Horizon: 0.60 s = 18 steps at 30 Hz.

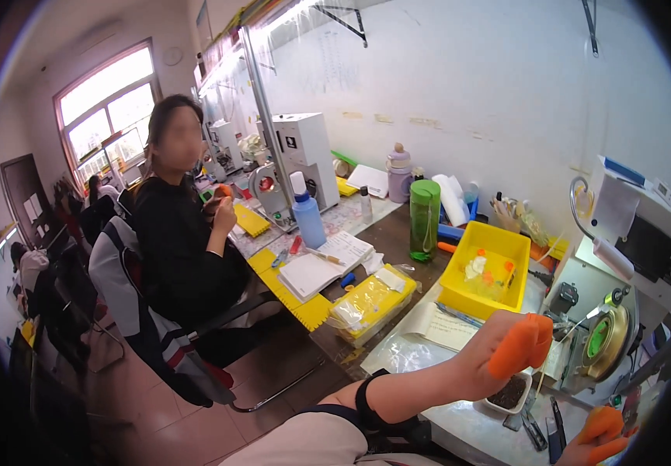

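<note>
My left hand [510,347], with orange finger covers, is held closed over the bench beside a small white dish [512,394] of dark grains. Whatever its fingers may hold is hidden. At the lower right edge my right hand [601,436], also in orange finger covers, shows only in part. Its fingers are bent together, and I cannot make out anything in them. Dark-handled hand tools [534,432] lie on the bench between the two hands. Beyond the hands stands a machine with a round, green-centred wheel [601,339].
A yellow bin [460,292] holds small orange and white pieces. Near it are an open notebook [438,325], a green bottle [425,221] and a yellow tray in plastic [374,304]. A bent lamp [611,256] hangs at the right. A seated co-worker [184,225] is at the left.
</note>
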Each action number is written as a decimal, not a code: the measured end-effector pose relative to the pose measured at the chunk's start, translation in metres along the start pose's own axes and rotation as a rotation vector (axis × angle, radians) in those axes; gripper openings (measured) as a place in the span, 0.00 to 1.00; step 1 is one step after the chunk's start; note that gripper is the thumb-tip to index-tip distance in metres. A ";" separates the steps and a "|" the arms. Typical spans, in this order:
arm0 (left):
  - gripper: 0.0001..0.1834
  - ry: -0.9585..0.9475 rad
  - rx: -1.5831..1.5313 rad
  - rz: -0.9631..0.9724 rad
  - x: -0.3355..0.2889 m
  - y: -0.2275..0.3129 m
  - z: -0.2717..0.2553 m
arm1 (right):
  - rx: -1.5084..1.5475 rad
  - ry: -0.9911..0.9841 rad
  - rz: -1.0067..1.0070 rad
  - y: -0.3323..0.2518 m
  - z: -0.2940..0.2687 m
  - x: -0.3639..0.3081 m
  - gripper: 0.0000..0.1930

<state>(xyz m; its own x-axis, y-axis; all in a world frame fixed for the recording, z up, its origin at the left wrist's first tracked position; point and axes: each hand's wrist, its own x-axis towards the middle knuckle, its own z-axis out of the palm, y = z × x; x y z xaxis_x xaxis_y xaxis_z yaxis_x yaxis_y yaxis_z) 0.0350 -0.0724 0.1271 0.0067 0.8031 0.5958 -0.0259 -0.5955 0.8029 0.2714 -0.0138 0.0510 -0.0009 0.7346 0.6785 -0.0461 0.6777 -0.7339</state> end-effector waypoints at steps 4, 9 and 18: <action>0.30 -0.016 0.226 0.229 -0.014 -0.032 0.038 | 0.070 0.038 0.000 -0.007 0.024 -0.004 0.37; 0.29 -0.067 0.226 0.220 -0.025 -0.048 0.038 | -0.120 -0.187 -0.027 -0.005 0.019 -0.018 0.36; 0.19 -0.196 0.282 0.182 -0.037 -0.074 0.057 | -0.195 -0.318 -0.114 -0.006 0.036 -0.026 0.36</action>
<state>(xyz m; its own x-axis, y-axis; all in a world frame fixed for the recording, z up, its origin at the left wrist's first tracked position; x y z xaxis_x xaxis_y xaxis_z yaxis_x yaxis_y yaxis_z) 0.0933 -0.0593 0.0466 0.2188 0.6805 0.6994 0.2314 -0.7325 0.6403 0.2360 -0.0380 0.0391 -0.3175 0.6287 0.7098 0.1267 0.7700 -0.6253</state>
